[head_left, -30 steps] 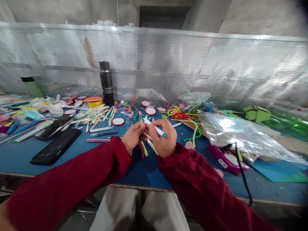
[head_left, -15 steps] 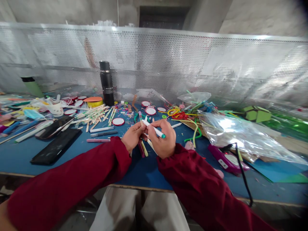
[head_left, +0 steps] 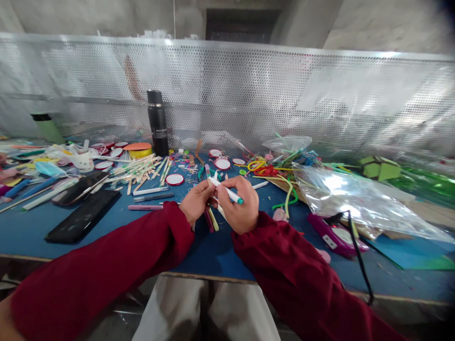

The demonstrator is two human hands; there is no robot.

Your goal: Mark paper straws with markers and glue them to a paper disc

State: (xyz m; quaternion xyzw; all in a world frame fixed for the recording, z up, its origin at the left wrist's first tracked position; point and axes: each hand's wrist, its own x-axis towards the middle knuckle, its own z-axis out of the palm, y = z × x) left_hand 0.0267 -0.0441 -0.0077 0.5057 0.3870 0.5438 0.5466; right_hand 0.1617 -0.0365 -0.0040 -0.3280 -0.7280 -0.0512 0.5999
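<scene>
Over the middle of the blue table, my left hand pinches a bunch of coloured craft sticks, one pink stick rising upright above the fingers. My right hand grips a white marker with a teal end, its tip laid against the sticks right beside my left fingers. Both arms wear dark red sleeves.
A black flask stands at the back by the perforated metal screen. Loose wooden sticks, round red-rimmed discs, two black phones, a clear plastic bag, coloured pipe cleaners and a purple glue gun lie around.
My right hand has shifted the marker slightly down and left along the sticks. My left hand stays in place.
</scene>
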